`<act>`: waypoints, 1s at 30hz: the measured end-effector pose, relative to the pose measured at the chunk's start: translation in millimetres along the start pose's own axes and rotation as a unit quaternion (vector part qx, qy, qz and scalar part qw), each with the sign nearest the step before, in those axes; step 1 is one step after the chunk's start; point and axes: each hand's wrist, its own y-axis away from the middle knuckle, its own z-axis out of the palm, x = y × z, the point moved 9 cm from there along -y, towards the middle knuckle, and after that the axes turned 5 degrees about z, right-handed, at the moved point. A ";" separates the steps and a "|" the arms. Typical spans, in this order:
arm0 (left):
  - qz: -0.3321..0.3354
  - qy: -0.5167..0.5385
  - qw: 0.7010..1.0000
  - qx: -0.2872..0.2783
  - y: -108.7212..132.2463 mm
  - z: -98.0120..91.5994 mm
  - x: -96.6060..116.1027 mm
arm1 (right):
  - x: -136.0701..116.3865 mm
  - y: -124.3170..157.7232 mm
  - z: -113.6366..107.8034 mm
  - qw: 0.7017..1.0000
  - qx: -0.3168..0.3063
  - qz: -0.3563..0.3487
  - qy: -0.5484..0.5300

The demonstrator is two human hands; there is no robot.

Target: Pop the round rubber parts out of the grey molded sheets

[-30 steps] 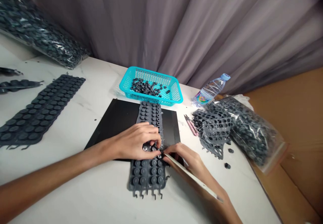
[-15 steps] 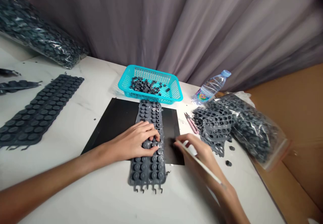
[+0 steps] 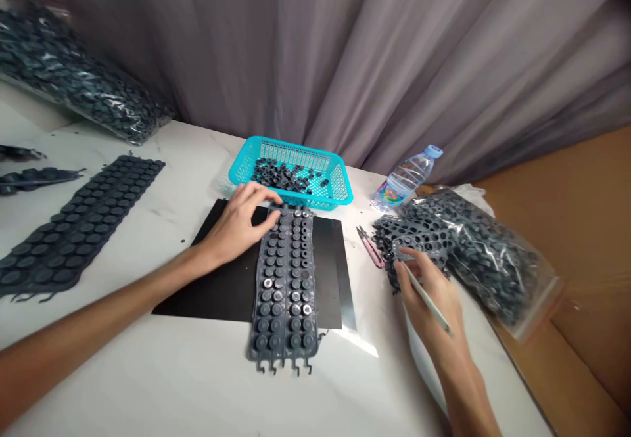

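Observation:
A grey rubber strip of small round buttons point(image 3: 287, 286) lies lengthwise on a black mat point(image 3: 224, 273). My left hand point(image 3: 241, 220) rests at the strip's far left corner, fingers curled and pinched near the turquoise basket point(image 3: 290, 173); what they hold, if anything, is hidden. My right hand point(image 3: 431, 292) is off to the right of the mat, closed around a thin white stick point(image 3: 428, 302), its fingertips touching a heap of emptied, holed grey strips point(image 3: 414, 243).
The basket holds loose grey buttons. A water bottle point(image 3: 407, 175) and a plastic bag of parts point(image 3: 493, 253) lie at the right. Small pink snips point(image 3: 369, 246) lie beside the mat. Full strips point(image 3: 73, 227) and another bag point(image 3: 73, 89) are at the left. Brown cardboard borders the right edge.
My left hand has moved from the strip's middle up to its far end by the basket. My right hand, still holding the stick, has swung right to the heap of holed strips.

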 end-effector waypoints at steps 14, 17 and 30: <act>-0.030 -0.143 0.988 0.049 -47.0 7.8 -73.8 | -23.3 8.6 17.2 0.994 -0.022 -0.103 -0.014; -0.020 -0.130 0.991 0.030 -59.6 16.1 -82.8 | -22.1 8.7 19.4 0.996 -0.039 -0.083 -0.016; 0.052 0.089 0.979 -0.175 27.1 29.0 74.2 | -81.6 35.9 29.7 0.952 -0.188 -0.143 -0.197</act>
